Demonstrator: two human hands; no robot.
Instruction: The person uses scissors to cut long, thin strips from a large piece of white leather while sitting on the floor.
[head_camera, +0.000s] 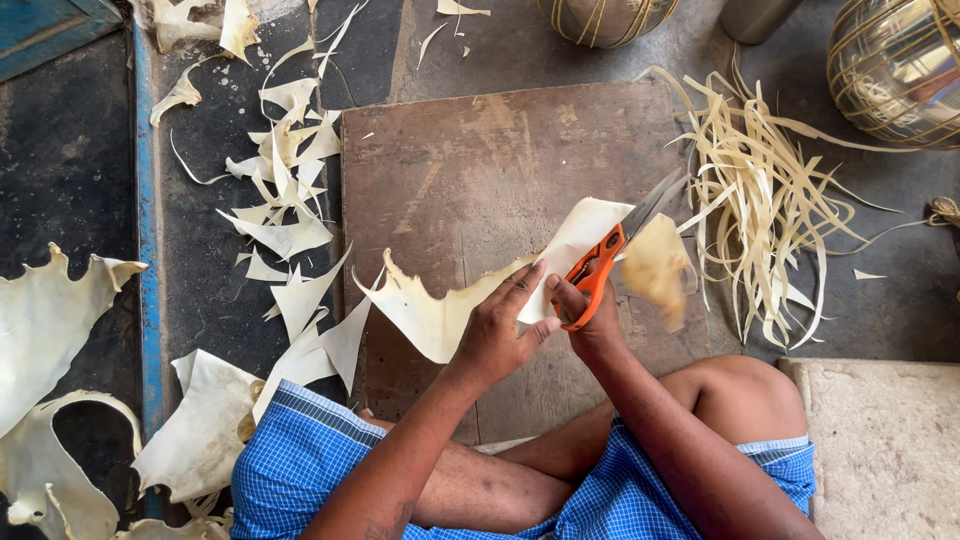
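My left hand (497, 335) grips the pale sheet (440, 305) mid-frame over the board (480, 170); my right hand (590, 320) works orange scissors (600, 262) through it. Many strips (755, 210) lie right, scraps (285, 200) left; uncut sheets (55, 310) remain.

Light: bright, even daylight, soft and diffuse.
Shadows: faint, short, under the strips (760, 200) and scraps (285, 180).
Glare: mild sheen on the metal pot (895, 65).
Blur: sheet's right flap (660, 268) smeared by motion.
Focus: otherwise sharp throughout.
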